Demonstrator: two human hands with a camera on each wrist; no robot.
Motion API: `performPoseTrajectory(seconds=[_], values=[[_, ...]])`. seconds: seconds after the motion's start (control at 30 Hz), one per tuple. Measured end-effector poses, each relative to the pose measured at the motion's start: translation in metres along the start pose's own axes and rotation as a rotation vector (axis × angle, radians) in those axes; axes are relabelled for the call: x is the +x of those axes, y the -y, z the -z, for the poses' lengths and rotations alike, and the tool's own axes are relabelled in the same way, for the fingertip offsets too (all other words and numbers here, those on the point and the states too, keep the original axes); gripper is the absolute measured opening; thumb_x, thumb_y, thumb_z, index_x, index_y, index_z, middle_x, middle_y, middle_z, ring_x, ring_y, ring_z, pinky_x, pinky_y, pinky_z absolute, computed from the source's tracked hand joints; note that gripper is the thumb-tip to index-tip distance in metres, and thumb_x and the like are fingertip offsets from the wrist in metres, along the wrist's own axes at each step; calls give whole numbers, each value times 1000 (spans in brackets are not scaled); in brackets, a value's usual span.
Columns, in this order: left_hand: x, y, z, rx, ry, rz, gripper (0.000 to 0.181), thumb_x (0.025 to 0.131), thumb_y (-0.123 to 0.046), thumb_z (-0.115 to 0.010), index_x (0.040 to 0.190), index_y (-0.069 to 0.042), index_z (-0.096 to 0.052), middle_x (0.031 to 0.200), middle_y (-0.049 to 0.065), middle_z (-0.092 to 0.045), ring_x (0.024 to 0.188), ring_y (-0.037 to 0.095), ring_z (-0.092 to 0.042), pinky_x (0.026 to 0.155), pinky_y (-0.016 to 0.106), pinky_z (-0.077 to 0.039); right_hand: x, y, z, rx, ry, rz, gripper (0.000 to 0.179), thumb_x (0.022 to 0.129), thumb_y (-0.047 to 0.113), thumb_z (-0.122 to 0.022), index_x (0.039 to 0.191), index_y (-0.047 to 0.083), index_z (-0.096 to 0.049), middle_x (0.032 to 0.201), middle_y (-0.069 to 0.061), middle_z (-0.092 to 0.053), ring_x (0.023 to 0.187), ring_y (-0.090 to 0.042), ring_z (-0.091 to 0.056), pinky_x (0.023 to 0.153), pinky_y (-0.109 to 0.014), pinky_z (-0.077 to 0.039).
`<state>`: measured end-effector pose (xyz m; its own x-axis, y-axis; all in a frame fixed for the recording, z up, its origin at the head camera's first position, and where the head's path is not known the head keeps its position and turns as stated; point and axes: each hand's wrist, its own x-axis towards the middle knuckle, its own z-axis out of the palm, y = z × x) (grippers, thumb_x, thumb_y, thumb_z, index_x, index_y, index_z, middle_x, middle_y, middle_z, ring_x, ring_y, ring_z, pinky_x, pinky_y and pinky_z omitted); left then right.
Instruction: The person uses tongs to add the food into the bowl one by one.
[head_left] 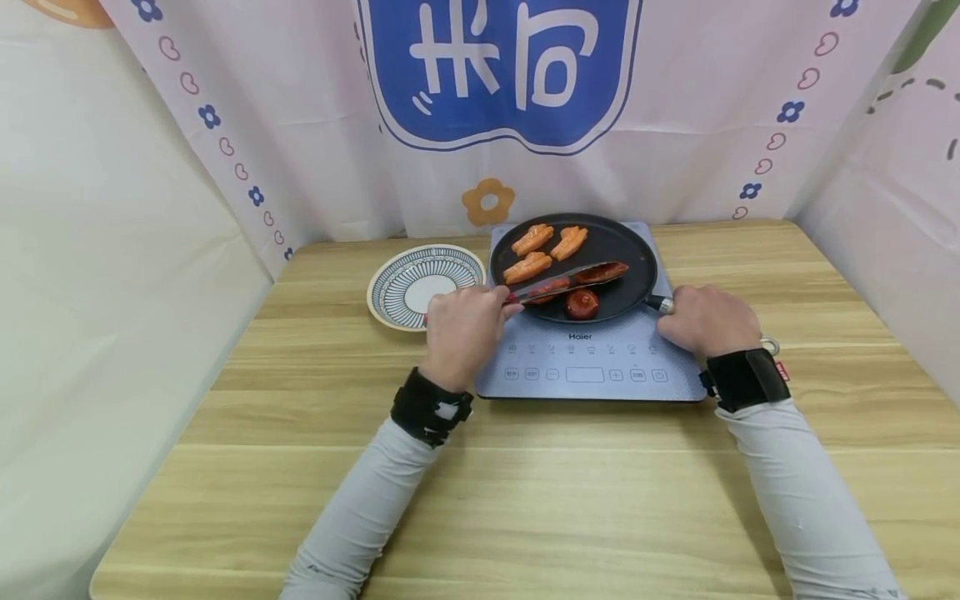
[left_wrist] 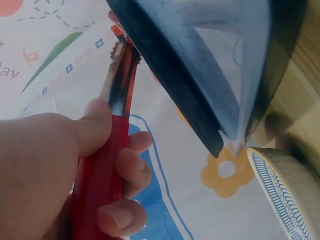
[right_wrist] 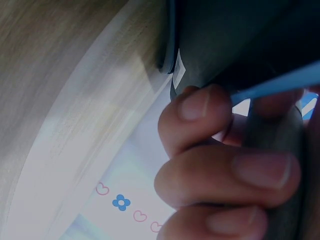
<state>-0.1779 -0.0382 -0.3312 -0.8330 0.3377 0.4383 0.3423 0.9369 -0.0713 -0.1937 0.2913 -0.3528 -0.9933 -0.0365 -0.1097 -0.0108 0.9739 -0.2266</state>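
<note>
My left hand (head_left: 465, 329) grips the red handle of a pair of tongs (left_wrist: 102, 165), fingers wrapped round it. The tongs point right over a round black frying pan (head_left: 626, 246); a dark reddish-brown piece of food (head_left: 606, 272) lies at their tips. I cannot tell whether the tips pinch it. Three orange pieces of food (head_left: 528, 267) lie in the pan's left and back part, and a round red-brown piece (head_left: 582, 304) sits near its front rim. My right hand (head_left: 712, 321) holds the pan's handle (head_left: 660, 303), fingers curled round it in the right wrist view.
The pan stands on a flat grey-blue induction cooker (head_left: 585, 358) with a panel of touch symbols at its front. Left of it, a patterned plate (head_left: 386, 287) sits on the wooden table (head_left: 315, 400). A printed curtain (head_left: 315, 108) hangs behind the table.
</note>
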Motion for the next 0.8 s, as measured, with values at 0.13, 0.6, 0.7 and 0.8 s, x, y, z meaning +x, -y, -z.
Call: performPoseTrajectory(seconds=[0.13,0.6,0.7,0.8], values=[[0,2,2,-30,62,31,41,102,-54,-63,114,-17,-76,81,2,-73,64,20,-64,53,36,-48,0,0,1,-2,4,0,18,79,23,-58,84,6,-59,75,-12,-58,66,-29,-55,55,-37,-37],[2,15,8,-153,171,94,39,102,-54,-65,109,-17,-74,73,0,-64,61,20,-59,51,34,-39,0,0,1,-5,9,-5,18,79,23,-57,85,6,-59,75,-12,-58,66,-29,-55,55,-38,-37],[3,22,9,-193,179,99,37,100,-54,-67,104,-18,-73,71,-1,-63,60,19,-58,51,33,-36,0,0,0,-6,5,-1,18,78,23,-57,84,6,-59,75,-12,-58,66,-29,-55,55,-38,-37],[3,29,11,-221,182,86,39,99,-56,-67,98,-16,-70,70,-1,-62,60,18,-56,51,31,-35,1,0,0,-6,3,2,17,78,23,-57,83,6,-58,75,-12,-58,66,-29,-55,54,-38,-37]])
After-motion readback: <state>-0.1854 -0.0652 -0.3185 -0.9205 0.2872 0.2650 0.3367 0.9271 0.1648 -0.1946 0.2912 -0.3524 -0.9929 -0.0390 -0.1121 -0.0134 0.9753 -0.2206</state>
